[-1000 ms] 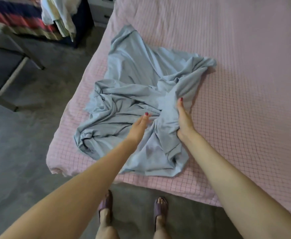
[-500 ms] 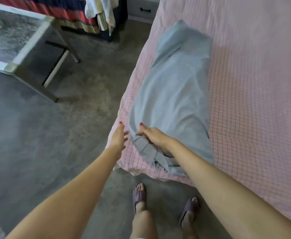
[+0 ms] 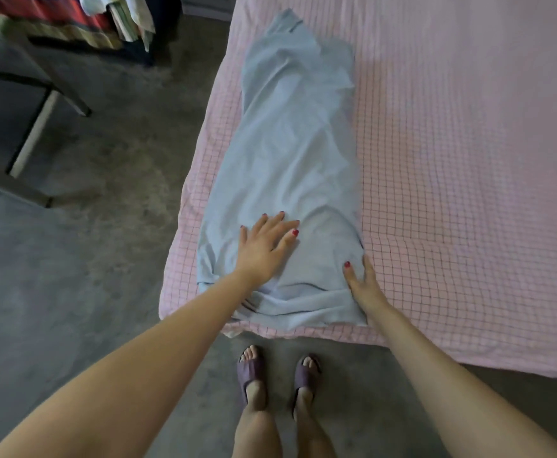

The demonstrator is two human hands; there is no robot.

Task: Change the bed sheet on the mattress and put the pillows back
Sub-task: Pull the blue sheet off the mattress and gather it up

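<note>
One pale blue sheet (image 3: 290,166), folded into a long strip, lies on the pink checked mattress cover (image 3: 452,193) along the bed's left edge, its near end at the foot edge. The left hand (image 3: 265,247) presses flat on it, fingers (image 3: 275,223) spread. The right hand (image 3: 363,282) rests at its right border, fingers straight and together. Grey floor (image 3: 105,242) lies open to the left; two purple slippers (image 3: 250,370) stand below.

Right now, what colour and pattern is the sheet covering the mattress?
Pink with a thin dark grid of checks, seen in the head view: the mattress sheet.
</note>
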